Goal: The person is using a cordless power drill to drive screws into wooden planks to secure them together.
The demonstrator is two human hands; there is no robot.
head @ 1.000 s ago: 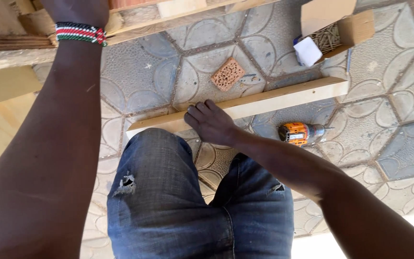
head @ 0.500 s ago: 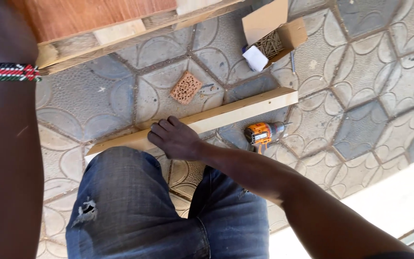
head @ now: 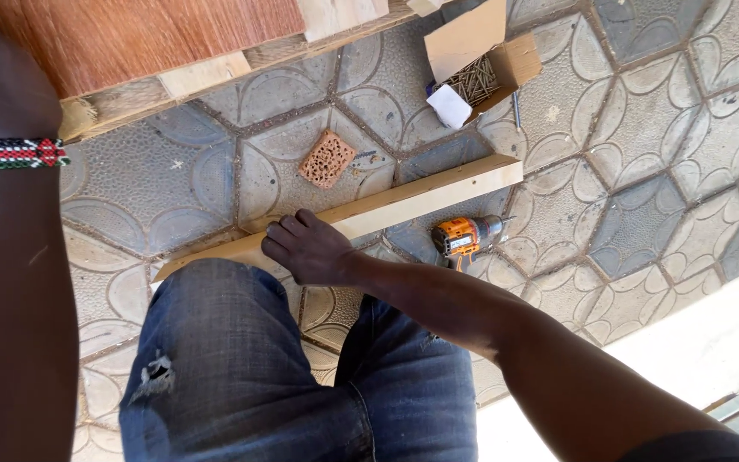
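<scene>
- The paved floor (head: 643,214) of grey patterned tiles carries everything; a bright, pale strip runs along its lower right corner.
- A wooden panel (head: 130,43) with a reddish-brown face and pale framing pieces lies across the top left corner of the view.
- The person's legs, in blue jeans (head: 241,376) with a small tear at one knee, fill the lower middle.
- The left arm runs up the left edge with a striped beaded wristband (head: 10,154); the left hand is out of the frame, so I cannot tell how it is held.
- A long pale wooden batten (head: 421,198) lies slantwise on the tiles, from just above the knee up towards the right.
- The right hand (head: 310,250) rests on the batten near its lower left end, fingers curled over its far edge, gripping it.
- An open cardboard box (head: 481,51) of nails or screws sits near the top edge, a small white piece just beside it.
- An orange cordless drill (head: 465,235) lies just below the batten's right end.
- A small perforated reddish block (head: 327,159) lies above the batten, apart from it.
</scene>
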